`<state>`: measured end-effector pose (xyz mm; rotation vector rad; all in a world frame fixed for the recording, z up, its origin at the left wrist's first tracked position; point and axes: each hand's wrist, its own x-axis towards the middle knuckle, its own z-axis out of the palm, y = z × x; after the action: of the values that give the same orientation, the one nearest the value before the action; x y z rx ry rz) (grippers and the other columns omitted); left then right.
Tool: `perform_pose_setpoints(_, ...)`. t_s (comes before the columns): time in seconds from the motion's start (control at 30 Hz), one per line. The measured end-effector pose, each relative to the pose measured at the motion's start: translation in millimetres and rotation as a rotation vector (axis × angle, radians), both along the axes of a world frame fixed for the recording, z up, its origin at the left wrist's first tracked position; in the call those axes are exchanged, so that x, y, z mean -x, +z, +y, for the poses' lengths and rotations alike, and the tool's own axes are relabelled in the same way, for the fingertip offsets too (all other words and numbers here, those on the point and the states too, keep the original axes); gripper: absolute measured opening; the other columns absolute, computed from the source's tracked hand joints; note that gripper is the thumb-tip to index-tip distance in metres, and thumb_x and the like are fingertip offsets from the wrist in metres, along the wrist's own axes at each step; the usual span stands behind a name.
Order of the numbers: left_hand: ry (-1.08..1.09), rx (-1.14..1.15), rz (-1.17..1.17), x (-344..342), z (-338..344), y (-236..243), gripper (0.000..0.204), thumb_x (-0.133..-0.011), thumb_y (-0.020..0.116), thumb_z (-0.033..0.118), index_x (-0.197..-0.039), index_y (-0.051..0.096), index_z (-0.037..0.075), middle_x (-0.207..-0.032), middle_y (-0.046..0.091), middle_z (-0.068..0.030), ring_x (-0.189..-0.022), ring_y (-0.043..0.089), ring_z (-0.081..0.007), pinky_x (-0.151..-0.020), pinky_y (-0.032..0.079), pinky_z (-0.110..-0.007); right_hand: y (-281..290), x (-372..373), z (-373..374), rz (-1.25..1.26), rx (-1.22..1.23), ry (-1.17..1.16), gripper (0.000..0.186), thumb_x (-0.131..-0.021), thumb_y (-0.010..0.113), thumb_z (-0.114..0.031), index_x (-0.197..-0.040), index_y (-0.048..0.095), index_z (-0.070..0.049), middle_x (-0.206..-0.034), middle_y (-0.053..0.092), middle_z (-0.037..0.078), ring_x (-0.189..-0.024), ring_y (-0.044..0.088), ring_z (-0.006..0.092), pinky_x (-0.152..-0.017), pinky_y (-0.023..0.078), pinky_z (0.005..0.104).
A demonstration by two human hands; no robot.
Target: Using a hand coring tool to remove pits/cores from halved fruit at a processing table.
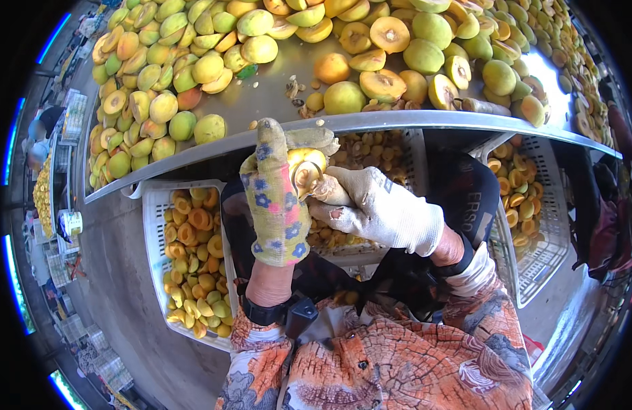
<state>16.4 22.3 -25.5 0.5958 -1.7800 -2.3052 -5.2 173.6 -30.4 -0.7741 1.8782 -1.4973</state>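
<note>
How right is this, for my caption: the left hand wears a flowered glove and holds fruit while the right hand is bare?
The right hand isn't bare: the head view shows it in a white glove. The rest stands.

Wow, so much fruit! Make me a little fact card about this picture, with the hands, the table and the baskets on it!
Holding the fruit: left hand, in a flowered glove, has a yellow fruit
Holding the tool: right hand, in a white glove, grips a tan handle, its end at the fruit
Table: metal table with heaped fruits, some cut open
Baskets: white basket on the left, another white basket on the right, both holding fruit halves
Clothes: orange patterned sleeves
</note>
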Motion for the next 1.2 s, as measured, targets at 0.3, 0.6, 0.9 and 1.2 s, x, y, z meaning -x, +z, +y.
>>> perform_pose_setpoints(0.3, -0.358, 0.294, 0.057, 11.4, -11.3, 14.2, 0.063, -0.102, 0.034, 0.045, -0.086, 0.068, -0.005, -0.085, 0.070, -0.0147, -0.077, 0.068, -0.0193, -0.073, 0.053, -0.027, -9.8, 4.5, -1.7, 0.075, -0.015, 0.007, 0.030, -0.090, 0.061, -0.028, -0.100, 0.061, 0.001, -0.081, 0.066, 0.021, -0.079, 0.065, 0.0360, -0.071, 0.049, 0.0409)
perform_pose_setpoints(0.6, -0.001, 0.330, 0.411, -16.3, 1.4, -5.8, 0.078, -0.093, 0.035, 0.067, -0.107, 0.062, -0.005, -0.092, 0.068, -0.0119, -0.080, 0.066, -0.0209, -0.075, 0.053, -0.032, 9.1, -5.5, 3.9, -0.556, 0.180, 0.223, 0.032, -0.094, 0.054, -0.031, -0.105, 0.061, -0.002, -0.066, 0.053, 0.000, -0.051, 0.046, 0.0045, -0.046, 0.038, 0.0217)
perform_pose_setpoints(0.9, 0.144, 0.162, 0.163, -12.6, -10.5, -36.4, 0.056, -0.098, 0.040, 0.052, -0.106, 0.061, 0.000, -0.098, 0.064, -0.0094, -0.086, 0.062, -0.0169, -0.078, 0.051, -0.031, -2.0, -1.5, 9.3, -0.690, 0.168, 0.263, 0.026, -0.094, 0.058, -0.032, -0.090, 0.062, -0.008, -0.060, 0.050, -0.004, -0.047, 0.045, 0.0044, -0.042, 0.035, 0.0222)
perform_pose_setpoints(1.2, -0.157, 0.901, 0.563, 21.7, -23.3, -51.5, 0.033, -0.091, 0.053, 0.030, -0.109, 0.061, 0.003, -0.107, 0.061, -0.0108, -0.094, 0.060, -0.0211, -0.080, 0.052, -0.033, -19.4, -5.3, -7.7, -1.240, 0.455, 0.379, 0.028, -0.096, 0.056, -0.030, -0.074, 0.048, -0.016, -0.053, 0.038, -0.007, -0.042, 0.037, 0.0029, -0.036, 0.026, 0.0190)
